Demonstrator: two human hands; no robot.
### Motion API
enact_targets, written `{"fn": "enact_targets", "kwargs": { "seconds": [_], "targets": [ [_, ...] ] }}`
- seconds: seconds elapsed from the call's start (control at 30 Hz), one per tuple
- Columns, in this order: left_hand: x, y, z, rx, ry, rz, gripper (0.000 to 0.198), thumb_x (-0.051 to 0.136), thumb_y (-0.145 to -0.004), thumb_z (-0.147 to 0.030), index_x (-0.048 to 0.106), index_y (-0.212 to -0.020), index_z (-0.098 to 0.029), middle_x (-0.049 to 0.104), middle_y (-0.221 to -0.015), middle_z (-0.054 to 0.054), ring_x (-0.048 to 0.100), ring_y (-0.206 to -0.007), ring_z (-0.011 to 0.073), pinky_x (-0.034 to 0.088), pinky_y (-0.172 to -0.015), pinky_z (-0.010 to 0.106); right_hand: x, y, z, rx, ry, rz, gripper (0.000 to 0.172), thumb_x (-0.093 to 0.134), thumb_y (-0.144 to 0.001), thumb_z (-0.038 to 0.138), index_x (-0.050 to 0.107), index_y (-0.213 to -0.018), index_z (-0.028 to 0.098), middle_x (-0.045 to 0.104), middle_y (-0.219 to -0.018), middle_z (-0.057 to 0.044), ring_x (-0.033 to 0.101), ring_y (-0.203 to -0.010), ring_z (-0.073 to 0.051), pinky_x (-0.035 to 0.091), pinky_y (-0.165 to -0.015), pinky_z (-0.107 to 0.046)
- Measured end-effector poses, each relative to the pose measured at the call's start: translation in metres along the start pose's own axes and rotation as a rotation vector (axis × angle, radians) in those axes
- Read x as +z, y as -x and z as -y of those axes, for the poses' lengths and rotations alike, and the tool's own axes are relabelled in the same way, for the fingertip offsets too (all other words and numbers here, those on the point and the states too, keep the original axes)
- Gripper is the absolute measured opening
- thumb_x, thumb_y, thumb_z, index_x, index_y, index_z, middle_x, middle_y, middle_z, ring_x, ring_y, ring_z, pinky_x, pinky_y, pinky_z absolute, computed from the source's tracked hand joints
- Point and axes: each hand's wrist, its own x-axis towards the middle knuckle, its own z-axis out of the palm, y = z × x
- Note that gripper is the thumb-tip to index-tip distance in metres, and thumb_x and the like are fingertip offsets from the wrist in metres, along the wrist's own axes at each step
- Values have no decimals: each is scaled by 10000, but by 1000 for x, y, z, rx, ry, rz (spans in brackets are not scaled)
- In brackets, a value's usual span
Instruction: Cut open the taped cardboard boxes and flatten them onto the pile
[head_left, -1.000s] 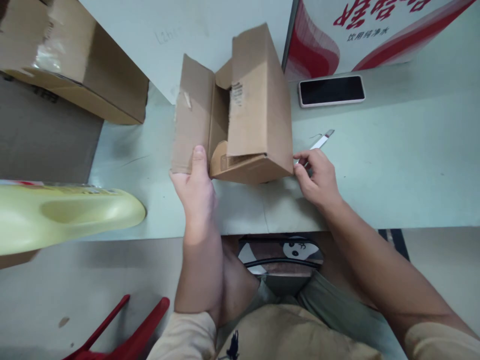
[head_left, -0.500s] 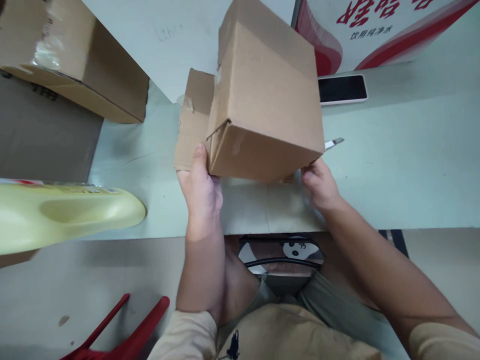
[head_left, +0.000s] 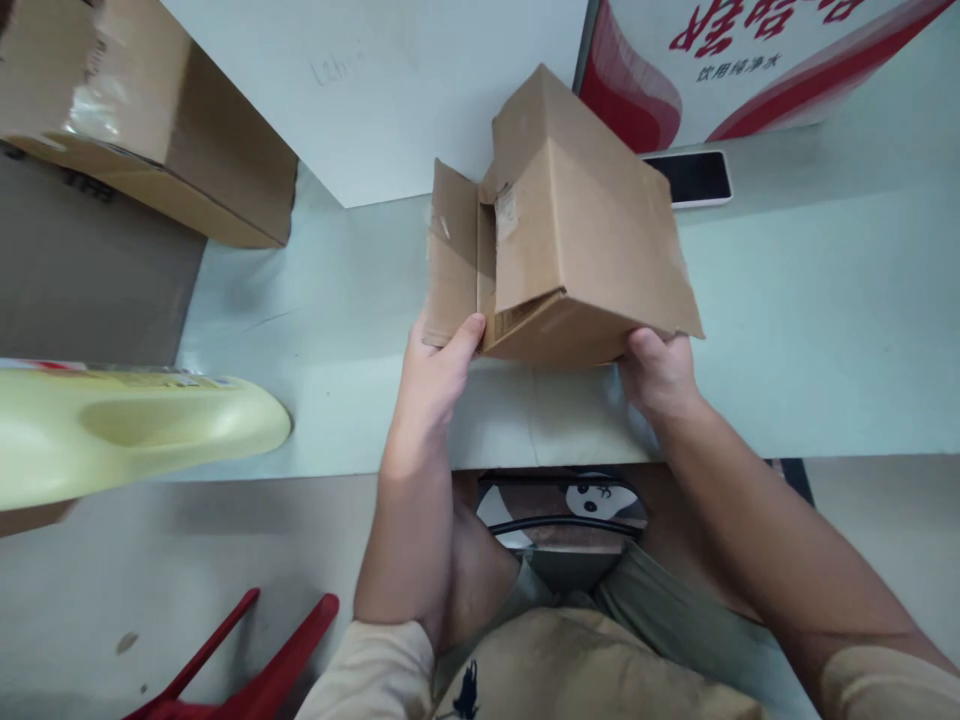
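Observation:
Between my hands a brown cardboard box (head_left: 607,230) is held tilted over the table. Its left side has a loose flap (head_left: 454,250) standing out, and a gap shows along the near left edge beside a piece of clear tape (head_left: 507,212). My left hand (head_left: 442,365) is closed on the flap's lower corner, thumb on top. Around the near right edge, my right hand (head_left: 661,370) grips the box with its thumb on the cardboard; its other fingers are hidden underneath. The knife blade seen near this hand earlier is out of sight.
A phone (head_left: 697,178) lies behind the box, by a red and white carton (head_left: 720,80). White panel (head_left: 420,100) stands at the back. On the left are a taped carton (head_left: 225,150) and a yellow bottle (head_left: 150,425). The table (head_left: 825,380) ends near my lap.
The box has swung right and nearer, tilting so its left opening and a right edge flap show. Both hands moved right with it. The blade by my right hand has gone from view.

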Motion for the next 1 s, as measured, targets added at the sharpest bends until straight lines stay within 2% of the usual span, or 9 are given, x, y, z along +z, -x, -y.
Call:
{"fn": "enact_targets", "kwargs": {
  "seconds": [0.07,0.13,0.23,0.3,0.4,0.5,0.67,0.8,1.0],
  "targets": [
    [0,0,-2,0,23,-34,321,813,-760,-394,723,-1004,-206,793,-1092,77,757,-1037,240,638,-856,333,-1,0,4,-6,-45,31,941,406,-765,996,576,-1322,257,679,-1280,-177,667,-1267,-366,619,-971,-546],
    [-2,-1,-5,27,73,-60,331,798,-760,-399,703,-1012,-207,784,-1115,77,749,-1065,230,627,-862,305,-2,0,4,19,-92,6,877,295,-849,934,572,-1349,269,653,-1342,-183,651,-1306,-363,623,-961,-558],
    [-7,-3,-10,75,106,-87,403,749,-788,-473,661,-1093,-225,758,-1173,81,751,-1013,215,598,-704,249,-2,1,-6,96,-80,-106,638,410,-931,748,590,-1337,289,661,-1336,-161,657,-1298,-342,614,-990,-584],
    [-13,-6,-12,109,54,-136,437,714,-822,-519,623,-1150,-244,741,-1202,83,753,-932,194,560,-622,227,-2,2,-18,109,-45,-169,574,464,-933,687,596,-1330,294,681,-1282,-143,667,-1278,-339,597,-1017,-620],
    [-23,-12,-10,196,-78,-218,473,742,-840,-466,557,-1227,-266,741,-1175,70,742,-820,151,583,-677,235,-4,7,-30,45,10,-206,541,439,-954,658,626,-1294,280,704,-1183,-127,691,-1233,-330,561,-1076,-642],
    [-27,-18,-4,226,-188,-197,485,766,-813,-318,560,-1248,-248,756,-1030,51,720,-758,138,597,-716,247,-3,11,-29,-11,62,-211,527,452,-969,640,645,-1291,270,716,-1131,-125,708,-1203,-327,543,-1113,-630],
    [-26,-21,0,198,-220,-156,375,730,-823,-252,614,-1179,-223,733,-868,20,709,-765,144,585,-711,243,-1,12,-24,-74,145,-176,592,365,-1005,637,604,-1404,272,708,-1086,-124,691,-1245,-329,518,-1146,-637],
    [-25,-21,-3,179,-176,-193,344,744,-810,-220,620,-1131,-217,719,-798,-8,673,-689,117,565,-655,213,-7,12,-25,-84,84,-162,575,374,-988,635,649,-1332,265,697,-1036,-128,705,-1198,-354,560,-1074,-643],
    [-25,-23,-4,88,-102,-207,109,708,-876,-244,628,-840,-181,699,-728,-2,646,-614,87,532,-581,173,-14,11,-24,-47,1,-64,555,414,-943,650,683,-1221,252,693,-983,-131,692,-1192,-387,592,-1002,-635]
  ]
}}
